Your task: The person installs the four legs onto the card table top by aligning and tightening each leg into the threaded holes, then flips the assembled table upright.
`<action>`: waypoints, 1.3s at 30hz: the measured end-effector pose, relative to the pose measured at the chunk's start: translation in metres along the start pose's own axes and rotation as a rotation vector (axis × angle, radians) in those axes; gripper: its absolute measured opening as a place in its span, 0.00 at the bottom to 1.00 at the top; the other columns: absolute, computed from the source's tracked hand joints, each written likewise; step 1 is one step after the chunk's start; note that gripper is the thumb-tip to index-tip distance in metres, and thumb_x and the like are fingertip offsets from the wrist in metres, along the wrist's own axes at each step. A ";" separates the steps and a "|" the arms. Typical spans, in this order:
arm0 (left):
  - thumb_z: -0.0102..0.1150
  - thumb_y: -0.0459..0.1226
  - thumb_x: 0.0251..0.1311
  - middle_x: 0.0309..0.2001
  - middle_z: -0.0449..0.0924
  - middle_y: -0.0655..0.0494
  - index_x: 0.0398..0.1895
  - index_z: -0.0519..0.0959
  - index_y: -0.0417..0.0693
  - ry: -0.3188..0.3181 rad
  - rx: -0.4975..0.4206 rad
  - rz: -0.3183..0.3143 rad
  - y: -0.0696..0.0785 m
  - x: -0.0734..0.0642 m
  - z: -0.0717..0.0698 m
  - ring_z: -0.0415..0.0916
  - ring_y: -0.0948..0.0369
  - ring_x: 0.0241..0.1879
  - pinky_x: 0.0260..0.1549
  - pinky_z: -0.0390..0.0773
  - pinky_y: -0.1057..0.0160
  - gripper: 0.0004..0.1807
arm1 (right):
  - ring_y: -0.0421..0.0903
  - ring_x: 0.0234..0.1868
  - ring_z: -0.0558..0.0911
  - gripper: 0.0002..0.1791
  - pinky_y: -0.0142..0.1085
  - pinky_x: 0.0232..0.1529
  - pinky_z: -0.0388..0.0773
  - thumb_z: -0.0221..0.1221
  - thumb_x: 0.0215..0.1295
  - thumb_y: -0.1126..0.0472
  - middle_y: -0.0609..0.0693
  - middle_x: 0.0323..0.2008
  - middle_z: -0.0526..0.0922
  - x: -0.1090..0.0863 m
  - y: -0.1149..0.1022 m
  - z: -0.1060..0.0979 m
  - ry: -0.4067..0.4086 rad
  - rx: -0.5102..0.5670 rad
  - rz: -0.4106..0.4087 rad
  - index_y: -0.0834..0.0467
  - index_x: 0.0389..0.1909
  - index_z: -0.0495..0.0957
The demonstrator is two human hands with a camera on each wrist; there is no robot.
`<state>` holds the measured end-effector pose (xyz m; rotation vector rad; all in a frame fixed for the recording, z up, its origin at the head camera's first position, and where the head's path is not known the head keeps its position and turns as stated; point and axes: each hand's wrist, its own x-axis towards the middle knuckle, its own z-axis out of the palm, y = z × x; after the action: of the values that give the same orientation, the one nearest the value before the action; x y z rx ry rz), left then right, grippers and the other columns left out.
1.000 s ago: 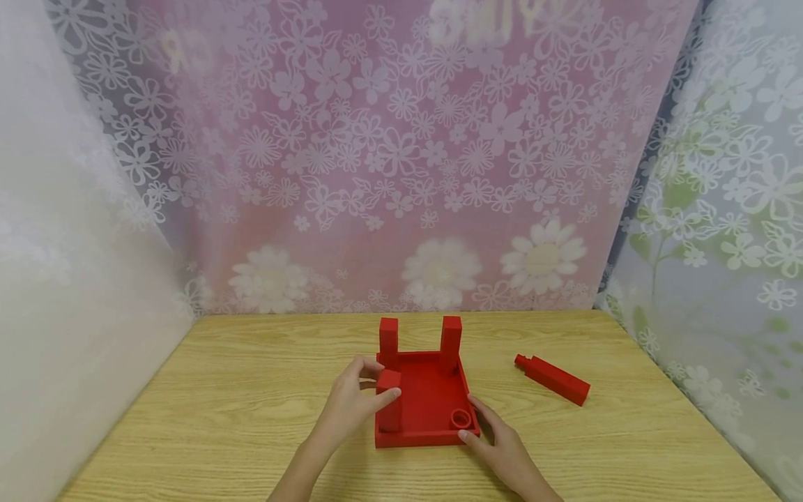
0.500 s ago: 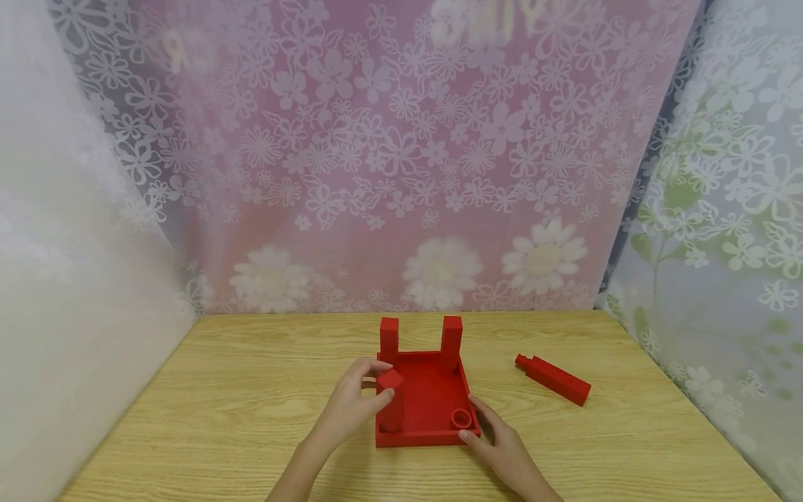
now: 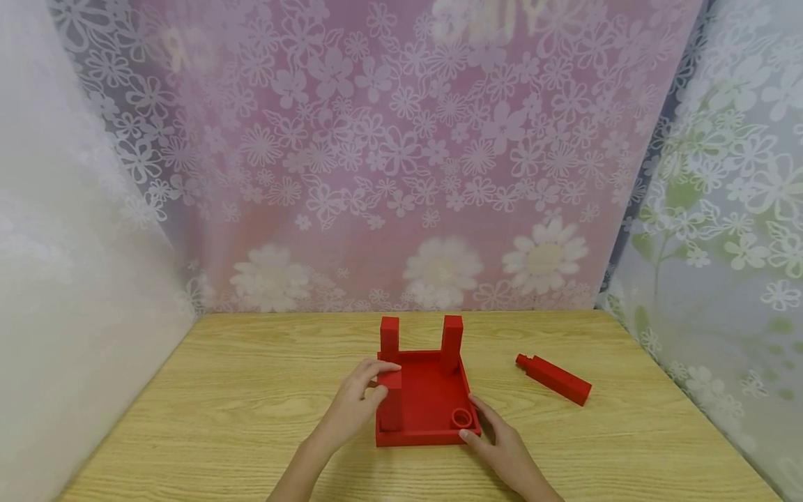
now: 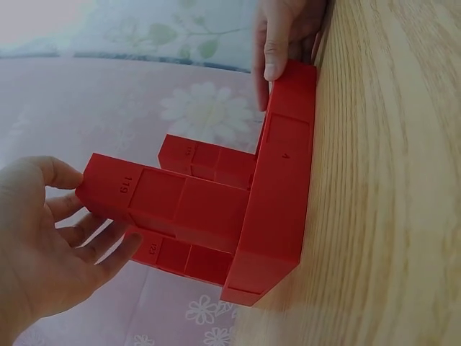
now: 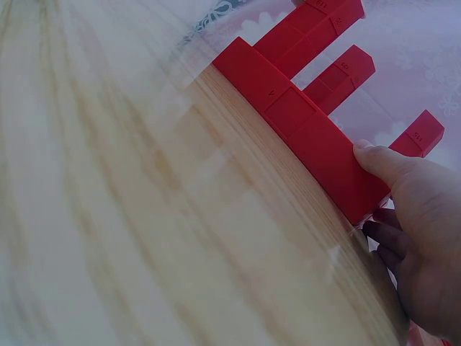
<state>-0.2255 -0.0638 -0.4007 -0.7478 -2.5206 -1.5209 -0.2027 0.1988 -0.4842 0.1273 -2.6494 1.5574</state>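
Note:
A red square tray-like base [image 3: 426,439] lies on the table with its hollow side up. At its near left corner stands a red square post [image 3: 392,409], marked 119 in the left wrist view. My left hand [image 3: 351,404] pinches this post near its top, thumb [image 4: 68,175] at the end edge and fingers behind. My right hand [image 3: 505,450] grips the near right corner of the base, thumb [image 5: 378,160] on the near wall and fingers along the right side. A round red socket [image 3: 461,426] shows inside that corner.
Two more red posts, one far left [image 3: 389,338] and one far right [image 3: 452,341], stand upright in the base. A loose red post [image 3: 555,380] with a narrower knobbed end lies to the right on the wooden table [image 3: 251,390]. Flowered curtains [image 3: 401,174] hang behind and beside it.
The near left post has turned about its upright axis, its top going from askew to square with the base. My left fingers have shifted slightly on it. The right hand has stayed put.

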 end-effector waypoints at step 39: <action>0.67 0.51 0.48 0.44 0.72 0.60 0.45 0.73 0.51 0.153 0.119 -0.110 -0.001 -0.001 0.005 0.69 0.53 0.45 0.40 0.73 0.56 0.24 | 0.55 0.63 0.62 0.38 0.53 0.59 0.58 0.63 0.54 0.45 0.57 0.62 0.66 0.002 0.002 0.000 0.006 -0.009 0.002 0.53 0.65 0.64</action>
<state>-0.2244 -0.0598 -0.4041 -0.4649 -2.5472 -1.3855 -0.2046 0.1998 -0.4854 0.1187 -2.6522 1.5441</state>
